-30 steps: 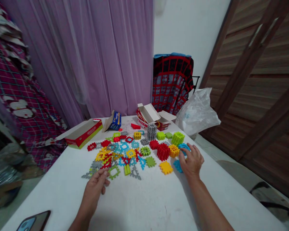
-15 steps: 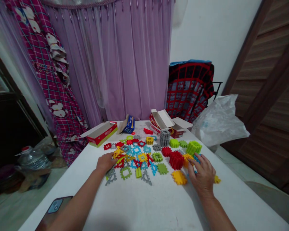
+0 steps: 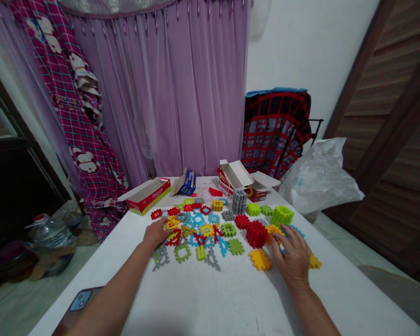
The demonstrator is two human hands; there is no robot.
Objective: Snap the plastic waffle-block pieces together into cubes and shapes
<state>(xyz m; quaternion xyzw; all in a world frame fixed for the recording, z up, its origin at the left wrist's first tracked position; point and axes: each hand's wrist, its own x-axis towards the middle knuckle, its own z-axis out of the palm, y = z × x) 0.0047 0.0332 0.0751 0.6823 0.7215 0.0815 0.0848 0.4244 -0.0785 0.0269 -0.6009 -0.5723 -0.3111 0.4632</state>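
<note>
My left hand [image 3: 156, 232] is at the left edge of a spread of plastic interlocking building pieces, its finger and thumb closed at a yellow building piece [image 3: 172, 222]. Notched red [image 3: 174, 237] and grey [image 3: 161, 257] pieces lie beside it. On the right, my right hand [image 3: 292, 254] curls over a blue building piece [image 3: 282, 248], partly hidden by the fingers. Just beyond those fingers are a yellow piece [image 3: 273, 230] and a lime-green stack [image 3: 282, 215]. A red stack [image 3: 256, 234] and a flat yellow stack [image 3: 261, 259] sit left of this hand.
Opened boxes stand at the back: red-and-green [image 3: 149, 198], blue [image 3: 188, 182] and red [image 3: 227, 179]. A grey stack [image 3: 239, 202] rises behind the pieces. A phone [image 3: 79, 303] lies under my left forearm. A white plastic bag [image 3: 318, 177] is beyond the table's right edge.
My left hand has shifted slightly up, and the yellow piece by its fingers now looks flatter. My right hand has moved a little left; more blue shows beyond its fingers.
</note>
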